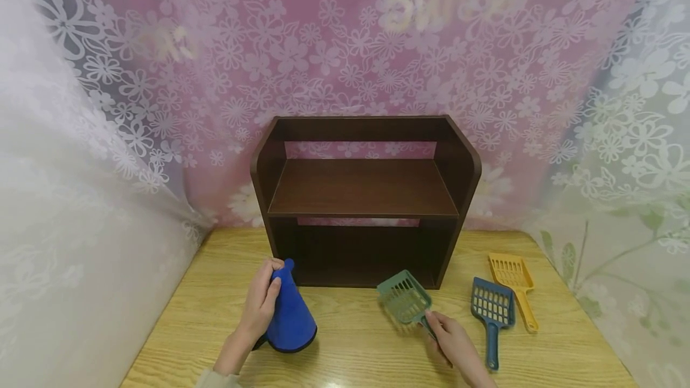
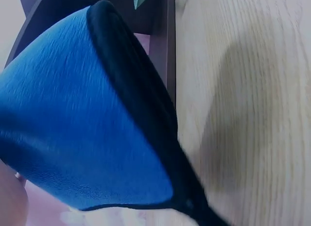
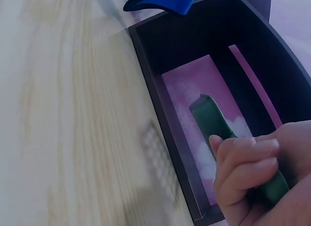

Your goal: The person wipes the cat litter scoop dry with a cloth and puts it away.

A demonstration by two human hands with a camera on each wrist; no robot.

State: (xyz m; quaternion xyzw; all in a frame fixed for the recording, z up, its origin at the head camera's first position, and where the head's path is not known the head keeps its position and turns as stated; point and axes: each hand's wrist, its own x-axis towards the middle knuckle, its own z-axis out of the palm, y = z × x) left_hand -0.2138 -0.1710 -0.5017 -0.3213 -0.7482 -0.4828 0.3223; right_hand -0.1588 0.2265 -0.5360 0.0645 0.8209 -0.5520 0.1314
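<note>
My left hand (image 1: 263,298) grips the narrow top of a blue cone-shaped cloth piece (image 1: 291,319), which widens downward to a black edging. Seen from the left wrist, the blue cloth piece (image 2: 82,119) has a soft nap, and a black strap runs off its lower corner. My right hand (image 1: 453,340) holds a green slotted litter scoop (image 1: 406,298) by its handle, the head pointing toward the shelf. In the right wrist view, fingers curl round the green litter scoop (image 3: 211,118), and its slotted shadow falls on the table.
A dark brown two-tier shelf (image 1: 363,187) stands at the back of the wooden table (image 1: 345,358). On the right lie a dark blue litter scoop (image 1: 493,310) and a yellow litter scoop (image 1: 514,280), close together. Flowered curtains (image 1: 345,64) hang behind and at both sides.
</note>
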